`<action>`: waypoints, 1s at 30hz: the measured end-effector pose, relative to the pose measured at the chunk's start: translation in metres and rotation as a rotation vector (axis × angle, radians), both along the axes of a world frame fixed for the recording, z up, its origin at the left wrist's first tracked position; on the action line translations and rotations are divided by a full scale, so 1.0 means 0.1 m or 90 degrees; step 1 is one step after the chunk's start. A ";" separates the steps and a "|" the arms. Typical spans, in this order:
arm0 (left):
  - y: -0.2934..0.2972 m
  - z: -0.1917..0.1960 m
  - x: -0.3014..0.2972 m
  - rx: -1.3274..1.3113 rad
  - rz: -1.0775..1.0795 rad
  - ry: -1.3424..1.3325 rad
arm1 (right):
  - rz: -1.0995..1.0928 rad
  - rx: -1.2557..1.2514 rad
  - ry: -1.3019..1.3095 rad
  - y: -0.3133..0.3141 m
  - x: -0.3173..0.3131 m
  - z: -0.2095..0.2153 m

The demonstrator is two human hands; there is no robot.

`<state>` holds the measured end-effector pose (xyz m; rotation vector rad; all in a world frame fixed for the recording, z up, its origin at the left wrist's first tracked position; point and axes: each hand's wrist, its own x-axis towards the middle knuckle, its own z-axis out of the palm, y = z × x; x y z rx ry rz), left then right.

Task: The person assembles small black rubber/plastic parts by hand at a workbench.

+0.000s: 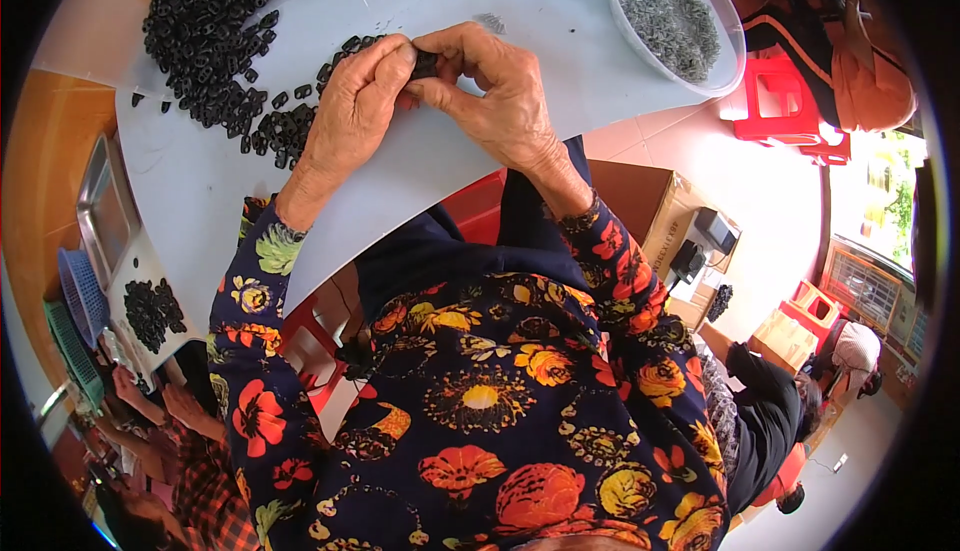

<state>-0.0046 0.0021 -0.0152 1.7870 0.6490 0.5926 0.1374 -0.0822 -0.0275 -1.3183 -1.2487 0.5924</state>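
Both my hands meet above the pale table (330,226). My left hand (360,101) is closed, thumb and fingertips pinched at the left side of a small black plastic part (425,65). My right hand (492,91) grips the same part from the right between thumb and curled fingers. The fingers hide much of it, so its full shape does not show. Just left of my hands lies a scatter of similar black parts (283,131), trailing from a large heap (205,41). A few tiny grey pieces (489,23) lie on the table beyond my right hand.
At the far right stands a clear round tub (728,71) of small grey metallic pieces (665,19). Red stools (775,101) and a cardboard box (665,226) are on the right. Co-workers sit lower left, near another black pile (153,313) and baskets (82,291), and lower right.
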 end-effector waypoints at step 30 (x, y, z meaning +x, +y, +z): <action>-0.12 0.10 0.03 -0.034 -0.023 -0.017 | 0.016 0.087 -0.057 -0.06 0.01 0.00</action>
